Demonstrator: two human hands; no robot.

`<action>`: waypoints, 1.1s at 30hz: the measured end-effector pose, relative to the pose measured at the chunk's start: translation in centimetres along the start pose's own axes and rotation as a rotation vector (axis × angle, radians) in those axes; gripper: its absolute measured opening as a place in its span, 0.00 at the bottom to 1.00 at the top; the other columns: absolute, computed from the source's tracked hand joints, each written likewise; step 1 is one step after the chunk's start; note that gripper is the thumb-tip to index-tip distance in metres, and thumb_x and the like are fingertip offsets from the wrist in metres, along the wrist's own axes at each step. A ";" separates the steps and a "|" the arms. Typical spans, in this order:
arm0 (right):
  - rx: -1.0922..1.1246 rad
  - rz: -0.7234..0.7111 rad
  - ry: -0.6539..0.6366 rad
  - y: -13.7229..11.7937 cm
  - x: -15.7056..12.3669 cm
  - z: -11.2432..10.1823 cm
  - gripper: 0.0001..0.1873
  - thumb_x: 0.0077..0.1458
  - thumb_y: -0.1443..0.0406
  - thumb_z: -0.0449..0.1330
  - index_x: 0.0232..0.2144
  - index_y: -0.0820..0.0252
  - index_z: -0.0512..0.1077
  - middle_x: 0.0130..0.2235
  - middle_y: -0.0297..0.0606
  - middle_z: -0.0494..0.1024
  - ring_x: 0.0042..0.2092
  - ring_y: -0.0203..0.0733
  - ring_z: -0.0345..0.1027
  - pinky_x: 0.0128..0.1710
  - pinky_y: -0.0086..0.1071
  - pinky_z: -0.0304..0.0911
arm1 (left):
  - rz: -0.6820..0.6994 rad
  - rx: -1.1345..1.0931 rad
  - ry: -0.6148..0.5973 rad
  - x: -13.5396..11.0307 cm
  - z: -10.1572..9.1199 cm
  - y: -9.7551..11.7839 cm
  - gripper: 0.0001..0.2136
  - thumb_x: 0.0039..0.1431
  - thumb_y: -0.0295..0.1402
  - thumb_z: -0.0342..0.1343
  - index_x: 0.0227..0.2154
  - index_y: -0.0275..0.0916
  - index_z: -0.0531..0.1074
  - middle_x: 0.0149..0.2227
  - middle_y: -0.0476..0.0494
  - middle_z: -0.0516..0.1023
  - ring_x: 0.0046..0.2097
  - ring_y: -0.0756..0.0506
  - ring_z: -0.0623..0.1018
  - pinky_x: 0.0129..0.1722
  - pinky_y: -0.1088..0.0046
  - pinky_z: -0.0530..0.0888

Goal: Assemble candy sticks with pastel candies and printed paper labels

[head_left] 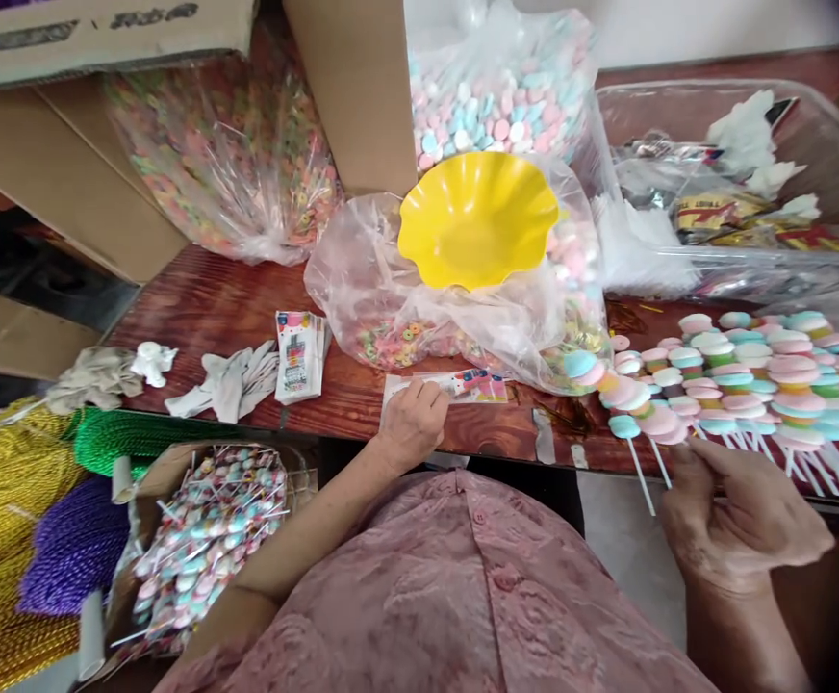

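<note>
My left hand (414,423) is closed at the table's front edge, its curled fingers pinching the left end of a small clear printed plastic bag (481,385). The bag lies flat on the wood. At the right, my right hand (744,510) is closed, thumb and forefinger together at the lower end of a candy skewer (622,392) with pink and blue pieces. That skewer slants up and left from the fingertips; its stick is mostly hidden. Beside the hand lies a pile of similar candy skewers (795,375), white sticks pointing toward me.
A yellow wavy bowl (477,221) rests on candy bags. A stack of printed bags (300,356) and white gloves (236,380) lie left. A clear bin (737,250) stands back right. Below left is a box of wrapped skewers (210,529). A cardboard box (65,183) stands behind.
</note>
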State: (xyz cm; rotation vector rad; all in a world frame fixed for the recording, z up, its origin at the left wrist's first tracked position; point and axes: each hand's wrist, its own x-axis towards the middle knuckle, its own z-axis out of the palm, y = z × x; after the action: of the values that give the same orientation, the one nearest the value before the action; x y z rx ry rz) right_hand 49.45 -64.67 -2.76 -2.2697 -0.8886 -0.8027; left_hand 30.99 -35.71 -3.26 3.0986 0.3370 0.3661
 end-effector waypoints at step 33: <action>0.360 -0.324 -0.225 -4.5 1.9 2.0 0.03 0.57 0.69 0.61 0.35 0.58 0.75 0.29 0.34 0.78 0.29 0.37 0.71 0.33 0.32 0.67 | -0.282 -0.773 0.222 -0.7 0.7 -1.5 0.08 0.56 0.29 0.60 0.23 0.37 0.71 0.26 0.49 0.74 0.31 0.49 0.72 0.35 0.72 0.67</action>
State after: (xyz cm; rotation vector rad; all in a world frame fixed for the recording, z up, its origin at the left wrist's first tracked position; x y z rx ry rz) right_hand 47.90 -59.76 -1.51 -1.9465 -1.4085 -0.4731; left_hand 30.21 -34.34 -4.14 2.2291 0.4842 0.6456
